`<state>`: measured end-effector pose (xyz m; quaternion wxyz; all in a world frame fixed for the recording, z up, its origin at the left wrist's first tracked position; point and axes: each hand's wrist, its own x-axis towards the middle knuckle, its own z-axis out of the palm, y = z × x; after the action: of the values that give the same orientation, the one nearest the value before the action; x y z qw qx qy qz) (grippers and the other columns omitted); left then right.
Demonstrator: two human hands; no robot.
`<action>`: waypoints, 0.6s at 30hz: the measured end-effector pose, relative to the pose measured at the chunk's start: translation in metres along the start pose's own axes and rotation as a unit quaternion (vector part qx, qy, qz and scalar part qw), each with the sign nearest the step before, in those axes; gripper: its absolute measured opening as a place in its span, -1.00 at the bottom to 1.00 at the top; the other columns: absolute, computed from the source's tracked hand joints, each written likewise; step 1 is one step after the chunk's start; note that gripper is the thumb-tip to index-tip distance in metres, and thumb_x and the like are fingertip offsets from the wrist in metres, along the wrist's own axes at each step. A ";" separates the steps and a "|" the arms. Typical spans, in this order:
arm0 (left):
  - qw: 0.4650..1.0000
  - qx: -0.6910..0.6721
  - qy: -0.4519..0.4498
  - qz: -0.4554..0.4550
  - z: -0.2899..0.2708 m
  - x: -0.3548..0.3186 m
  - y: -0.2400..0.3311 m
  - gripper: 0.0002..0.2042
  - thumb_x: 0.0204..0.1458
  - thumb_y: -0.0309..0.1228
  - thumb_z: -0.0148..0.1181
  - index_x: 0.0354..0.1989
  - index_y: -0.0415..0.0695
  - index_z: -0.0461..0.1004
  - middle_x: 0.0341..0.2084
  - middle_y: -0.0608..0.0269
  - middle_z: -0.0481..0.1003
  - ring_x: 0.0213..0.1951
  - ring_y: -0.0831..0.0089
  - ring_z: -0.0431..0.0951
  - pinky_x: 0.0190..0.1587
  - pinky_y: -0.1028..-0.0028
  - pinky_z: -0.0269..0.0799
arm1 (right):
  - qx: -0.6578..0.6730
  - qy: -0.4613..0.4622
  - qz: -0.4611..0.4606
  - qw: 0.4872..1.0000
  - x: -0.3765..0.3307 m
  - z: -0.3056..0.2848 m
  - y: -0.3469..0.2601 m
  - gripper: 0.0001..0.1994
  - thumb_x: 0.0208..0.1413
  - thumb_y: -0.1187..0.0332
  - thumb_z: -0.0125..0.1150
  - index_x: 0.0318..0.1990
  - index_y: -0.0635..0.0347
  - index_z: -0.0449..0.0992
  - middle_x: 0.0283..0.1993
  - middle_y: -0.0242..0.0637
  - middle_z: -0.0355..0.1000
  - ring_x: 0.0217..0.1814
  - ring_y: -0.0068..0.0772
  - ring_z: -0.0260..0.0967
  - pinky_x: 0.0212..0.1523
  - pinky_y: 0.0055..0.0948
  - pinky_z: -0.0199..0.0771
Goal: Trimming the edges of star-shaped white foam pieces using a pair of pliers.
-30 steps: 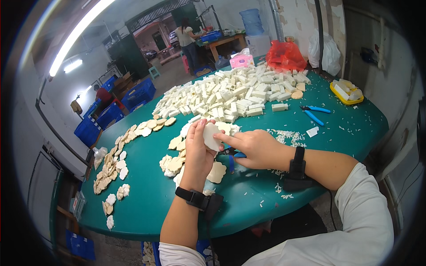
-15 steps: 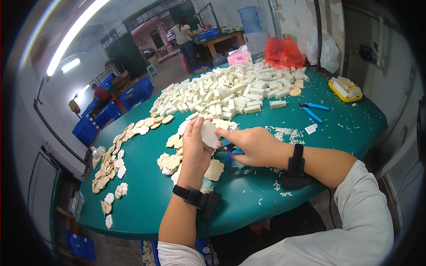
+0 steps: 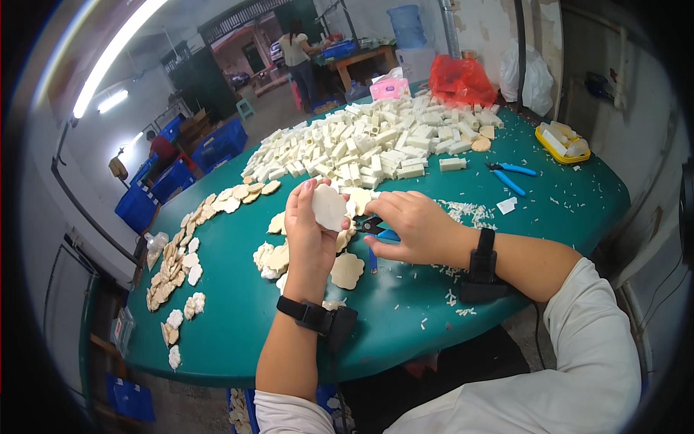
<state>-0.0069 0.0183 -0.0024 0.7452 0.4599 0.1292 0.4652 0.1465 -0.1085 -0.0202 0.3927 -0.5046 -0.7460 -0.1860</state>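
Note:
A flat cream piece with a scalloped edge (image 3: 330, 208) is gripped between the fingers and thumb of my left hand (image 3: 307, 224), its broad face turned up toward me. Close on its right, my right hand (image 3: 419, 228) is wrapped round blue-handled nippers (image 3: 386, 233). Their dark jaws point left at the piece; whether they touch it I cannot tell. Under and around my left hand lies a loose group of similar scalloped pieces (image 3: 348, 270), partly hidden by the hand and forearm.
A large heap of white rectangular blocks (image 3: 361, 141) covers the far table (image 3: 405, 340). More scalloped pieces (image 3: 170, 264) curve along the left. Second blue-handled nippers (image 3: 512, 177), small white offcuts (image 3: 466, 213) and a yellow tray (image 3: 562, 145) lie right. A person (image 3: 298, 61) stands far back.
My left hand has shifted slightly left and up with the scalloped piece. My right index finger has come off the piece, and the right hand now sits apart, around the nippers.

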 end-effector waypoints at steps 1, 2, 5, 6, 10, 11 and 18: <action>1.000 0.006 -0.002 -0.002 0.001 0.000 0.000 -0.68 0.26 -0.20 0.13 0.02 -0.13 0.30 -0.05 0.19 0.42 -0.16 0.23 0.60 -0.54 0.37 0.50 | 0.001 0.000 0.000 1.000 0.000 0.001 0.000 -0.60 0.06 0.20 0.35 -0.04 0.21 0.42 -0.26 -0.17 0.46 -0.24 -0.11 0.47 -0.19 -0.23 0.45; 1.000 0.012 -0.003 -0.004 0.001 -0.001 0.001 -0.68 0.26 -0.20 0.13 0.02 -0.13 0.30 -0.05 0.19 0.42 -0.17 0.23 0.60 -0.56 0.37 0.49 | 0.023 -0.002 0.016 1.000 0.000 0.002 0.000 -0.62 0.07 0.18 0.33 -0.09 0.24 0.42 -0.25 -0.16 0.45 -0.24 -0.11 0.47 -0.22 -0.23 0.48; 1.000 0.028 -0.006 0.000 0.002 -0.006 0.006 -0.70 0.26 -0.21 0.13 0.01 -0.13 0.32 -0.06 0.19 0.43 -0.19 0.23 0.60 -0.58 0.37 0.46 | 0.045 -0.011 0.032 0.998 0.001 0.002 -0.002 -0.63 0.08 0.15 0.32 -0.18 0.29 0.43 -0.28 -0.14 0.43 -0.26 -0.09 0.46 -0.27 -0.23 0.51; 1.000 0.027 -0.008 -0.004 0.003 -0.005 0.003 -0.70 0.26 -0.21 0.13 0.01 -0.13 0.32 -0.06 0.19 0.43 -0.19 0.23 0.60 -0.58 0.37 0.46 | 0.038 -0.021 0.036 0.998 0.000 0.001 0.000 -0.63 0.08 0.15 0.32 -0.22 0.31 0.43 -0.31 -0.11 0.42 -0.30 -0.08 0.45 -0.29 -0.24 0.52; 0.999 0.028 -0.030 -0.005 0.006 -0.004 0.000 -0.71 0.26 -0.22 0.12 0.00 -0.13 0.34 -0.08 0.18 0.44 -0.21 0.23 0.61 -0.60 0.38 0.44 | 0.031 -0.014 0.047 0.998 -0.003 0.003 0.004 -0.64 0.03 0.18 0.40 -0.25 0.29 0.44 -0.34 -0.12 0.40 -0.35 -0.06 0.43 -0.35 -0.27 0.48; 0.999 0.033 -0.031 0.000 0.006 -0.005 0.001 -0.72 0.26 -0.23 0.12 0.00 -0.13 0.34 -0.09 0.17 0.45 -0.22 0.23 0.61 -0.60 0.38 0.44 | 0.021 -0.015 0.050 0.998 -0.001 0.001 0.002 -0.64 0.03 0.17 0.40 -0.25 0.29 0.44 -0.35 -0.12 0.40 -0.35 -0.07 0.43 -0.35 -0.27 0.48; 0.995 0.066 -0.077 0.005 0.007 -0.006 -0.003 -0.72 0.26 -0.26 0.13 0.01 -0.14 0.34 -0.09 0.10 0.48 -0.23 0.23 0.64 -0.63 0.39 0.48 | -0.041 -0.002 0.041 0.998 0.000 0.000 0.004 -0.67 0.02 0.18 0.36 -0.22 0.23 0.45 -0.33 -0.20 0.40 -0.26 -0.16 0.44 -0.27 -0.27 0.46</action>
<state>-0.0041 0.0090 -0.0028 0.7186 0.5433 0.0993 0.4227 0.1499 -0.1071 -0.0202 0.3780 -0.5502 -0.7174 -0.1992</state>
